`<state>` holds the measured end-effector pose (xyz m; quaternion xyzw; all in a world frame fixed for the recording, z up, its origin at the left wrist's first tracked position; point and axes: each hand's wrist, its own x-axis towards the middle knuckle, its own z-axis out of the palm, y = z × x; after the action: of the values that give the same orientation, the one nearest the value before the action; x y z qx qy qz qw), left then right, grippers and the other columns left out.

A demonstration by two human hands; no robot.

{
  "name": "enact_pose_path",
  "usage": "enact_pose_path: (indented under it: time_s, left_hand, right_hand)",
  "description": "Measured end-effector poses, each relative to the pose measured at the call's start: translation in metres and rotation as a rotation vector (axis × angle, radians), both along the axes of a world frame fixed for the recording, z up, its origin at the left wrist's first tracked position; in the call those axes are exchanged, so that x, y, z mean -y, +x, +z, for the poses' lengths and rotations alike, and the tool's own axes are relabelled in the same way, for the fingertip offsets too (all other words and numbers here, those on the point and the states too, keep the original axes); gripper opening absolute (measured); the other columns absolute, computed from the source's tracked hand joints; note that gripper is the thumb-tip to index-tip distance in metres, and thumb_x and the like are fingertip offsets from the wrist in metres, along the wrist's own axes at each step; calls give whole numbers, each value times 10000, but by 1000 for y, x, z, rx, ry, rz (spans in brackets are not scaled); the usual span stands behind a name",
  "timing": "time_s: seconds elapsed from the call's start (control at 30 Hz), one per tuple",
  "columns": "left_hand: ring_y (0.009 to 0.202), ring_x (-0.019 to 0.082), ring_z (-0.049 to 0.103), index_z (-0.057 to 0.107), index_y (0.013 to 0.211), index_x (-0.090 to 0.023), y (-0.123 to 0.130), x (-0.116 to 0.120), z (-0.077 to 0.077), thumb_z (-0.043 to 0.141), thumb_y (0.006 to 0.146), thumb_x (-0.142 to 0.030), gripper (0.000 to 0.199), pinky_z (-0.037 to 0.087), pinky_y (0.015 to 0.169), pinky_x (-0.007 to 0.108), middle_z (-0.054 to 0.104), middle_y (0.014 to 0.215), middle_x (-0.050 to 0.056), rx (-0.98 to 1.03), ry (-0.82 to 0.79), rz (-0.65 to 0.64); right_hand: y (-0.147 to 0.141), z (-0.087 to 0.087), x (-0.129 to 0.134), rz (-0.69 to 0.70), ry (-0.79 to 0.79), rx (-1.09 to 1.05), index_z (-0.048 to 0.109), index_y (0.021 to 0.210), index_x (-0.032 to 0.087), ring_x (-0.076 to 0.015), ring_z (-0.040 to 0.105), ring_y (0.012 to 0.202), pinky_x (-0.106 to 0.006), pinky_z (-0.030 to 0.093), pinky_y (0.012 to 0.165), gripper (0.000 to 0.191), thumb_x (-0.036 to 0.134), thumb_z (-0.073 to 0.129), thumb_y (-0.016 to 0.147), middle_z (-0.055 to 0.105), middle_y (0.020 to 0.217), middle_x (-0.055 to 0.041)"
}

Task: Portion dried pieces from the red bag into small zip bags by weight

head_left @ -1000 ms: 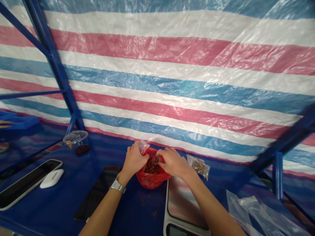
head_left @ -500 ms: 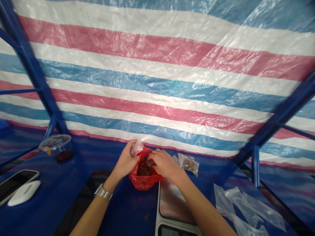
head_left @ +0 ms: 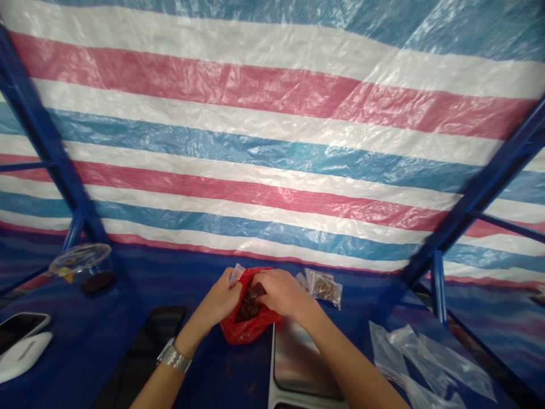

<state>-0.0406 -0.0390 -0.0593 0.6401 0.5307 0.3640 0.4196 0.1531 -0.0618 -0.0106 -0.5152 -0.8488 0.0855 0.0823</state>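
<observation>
Bag: red plastic bag (head_left: 251,330) of dark dried pieces (head_left: 247,307)
Left grip: left hand (head_left: 219,296) pinching small clear plastic bag (head_left: 237,274)
Right grip: right hand (head_left: 281,293) pressed together on red bag's rim

I've got the plastic bag (head_left: 249,324) on the table (head_left: 85,346) between my left hand (head_left: 219,298) and right hand (head_left: 281,292), just behind the scale (head_left: 304,363). A small zip bag (head_left: 323,288) lies right of it, with flat plastic bags (head_left: 409,352) further right. To the left are a phone (head_left: 140,358), a lidded cup (head_left: 80,264) and a mouse (head_left: 21,357).
</observation>
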Motion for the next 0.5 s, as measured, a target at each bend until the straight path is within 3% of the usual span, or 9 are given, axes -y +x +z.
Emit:
enact_pose_path:
  time_s: [0.2,0.5]
  left_hand:
    - [1025,261,696,652,1076,-188,5,3,14,578,796,-295,309,521,898,351,745,1001,51,299,-116,35]
    - [855,223,708,656,975,-188,4,3,16,599,746,-243,243,539,796,329,731,873,29,354,-57,92]
  right_hand:
    - [-3,-2,2,3,-7,-56,779,1046,244,-304,749,1074,-335,528,871,200,259,765,847,809,1107,-81]
    - [7,2,2,13,-113,-269,787,1028,256,-250,762,922,-313,537,798,207,248,766,822,814,1013,-34]
